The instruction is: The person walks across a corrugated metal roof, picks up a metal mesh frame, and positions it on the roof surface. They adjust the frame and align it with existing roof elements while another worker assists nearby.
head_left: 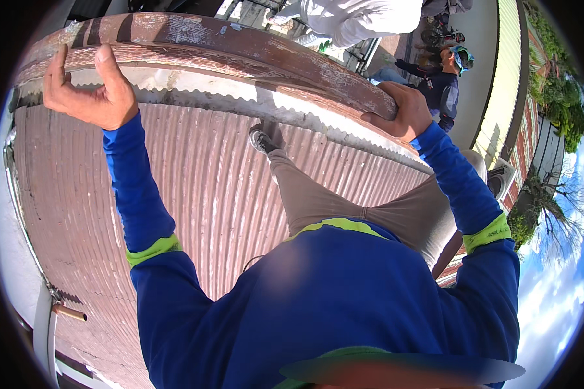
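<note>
A long wooden beam (240,48) with worn, peeling brown paint runs across the far side, looking bowed in the fisheye view. Around its right end my right hand (402,111) is closed, thumb over the near side. My left hand (94,97) is raised in front of the beam's left part, palm turned up, fingers half bent and apart with nothing in them. Whether its fingertips touch the wood I cannot tell. Both my arms wear blue sleeves with yellow-green bands.
Under me lies a corrugated reddish roof sheet (201,188), my shod foot (261,139) near its far edge. Past the beam, below, are a person in white (363,23) and another in a dark top with a blue cap (444,84). A pipe (69,312) sticks out at left.
</note>
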